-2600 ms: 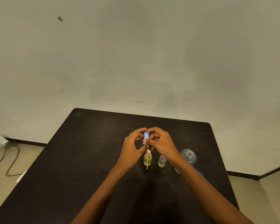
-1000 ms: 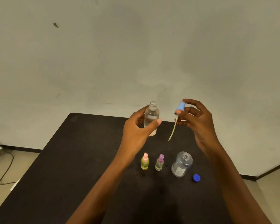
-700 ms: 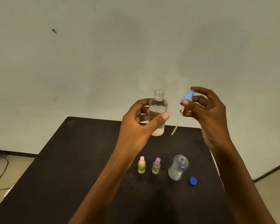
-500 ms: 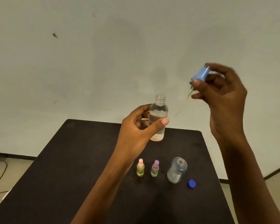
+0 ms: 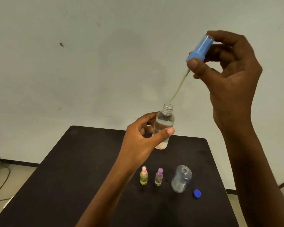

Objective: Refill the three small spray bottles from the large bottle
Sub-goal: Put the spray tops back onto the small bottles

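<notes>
My left hand [image 5: 143, 141] grips a clear small spray bottle [image 5: 164, 126] upright in the air above the table, its neck uncapped and clear liquid inside. My right hand [image 5: 229, 74] pinches the blue spray cap [image 5: 199, 48] high to the right; its yellowish dip tube [image 5: 179, 87] slants down with its tip at the bottle's mouth. On the black table [image 5: 82, 169] stand a yellow-filled small bottle with a pink cap [image 5: 144, 176], a clear small bottle with a purple cap [image 5: 158, 177], and the large clear bottle [image 5: 181, 178], uncapped.
A small blue screw cap [image 5: 197, 193] lies on the table right of the large bottle. A plain wall stands behind the table. A cable [image 5: 0, 182] runs over the floor at the left. The table's right edge is close to the blue cap.
Both hands lifted the bottle off the table and pulled the blue cap off. The right hand then raised the cap high, and the tube tip now sits at the bottle's mouth.
</notes>
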{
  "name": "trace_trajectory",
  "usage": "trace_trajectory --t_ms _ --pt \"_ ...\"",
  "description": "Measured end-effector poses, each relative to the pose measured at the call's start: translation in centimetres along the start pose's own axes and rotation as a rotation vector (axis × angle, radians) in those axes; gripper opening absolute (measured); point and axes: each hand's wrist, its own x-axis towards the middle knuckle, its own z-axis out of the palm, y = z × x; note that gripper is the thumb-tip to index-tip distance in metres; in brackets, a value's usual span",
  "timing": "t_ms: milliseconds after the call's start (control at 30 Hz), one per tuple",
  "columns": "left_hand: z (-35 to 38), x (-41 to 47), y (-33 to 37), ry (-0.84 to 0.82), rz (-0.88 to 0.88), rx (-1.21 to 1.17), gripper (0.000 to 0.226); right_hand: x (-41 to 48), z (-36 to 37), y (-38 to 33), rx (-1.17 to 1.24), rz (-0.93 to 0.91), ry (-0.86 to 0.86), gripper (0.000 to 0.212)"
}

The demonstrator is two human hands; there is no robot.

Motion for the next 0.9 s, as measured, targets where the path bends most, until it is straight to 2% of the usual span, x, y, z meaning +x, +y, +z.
trace_trajectory --t_ms 533,900 --pt "-0.3 0.4 -0.1 0.016 -0.018 0.020 0.036 -3.4 0.9 2.3 0.083 0.225 -0.298 0.043" --pt "-0.4 0.4 0.1 0.025 -0.024 0.017 0.039 -4.1 0.9 2.9 0.110 0.260 -0.354 0.042"
